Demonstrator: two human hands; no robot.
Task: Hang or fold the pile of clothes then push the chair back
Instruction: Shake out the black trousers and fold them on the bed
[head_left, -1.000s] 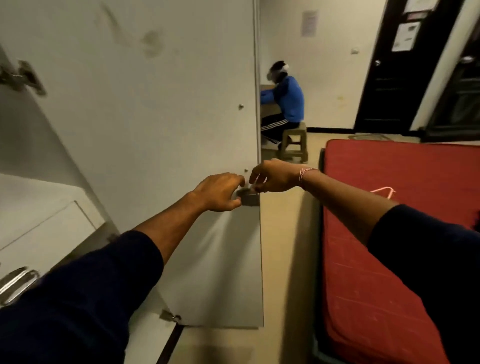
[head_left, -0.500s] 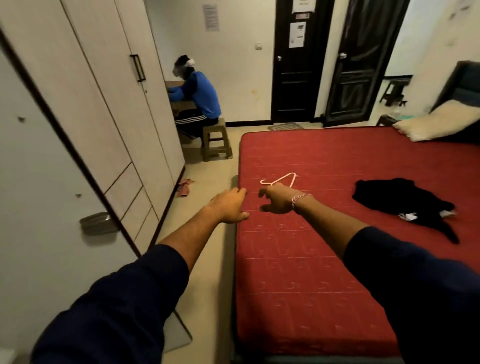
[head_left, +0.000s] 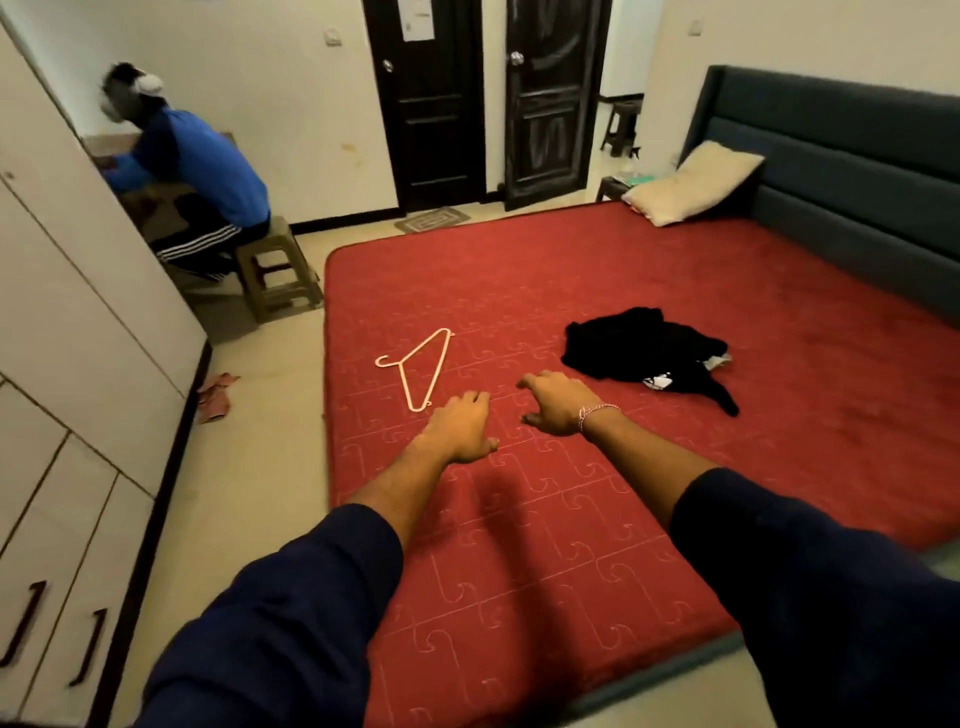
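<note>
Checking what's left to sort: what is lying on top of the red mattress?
A pink hanger, a black clothes pile and a pillow. Anything under the pile is hidden.

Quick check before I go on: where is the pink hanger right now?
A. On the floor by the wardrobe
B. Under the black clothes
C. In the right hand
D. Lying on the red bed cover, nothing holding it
D: the pink hanger lies flat on the red bed cover, just beyond the left hand; both hands are empty, and the black clothes sit apart from it.
</note>
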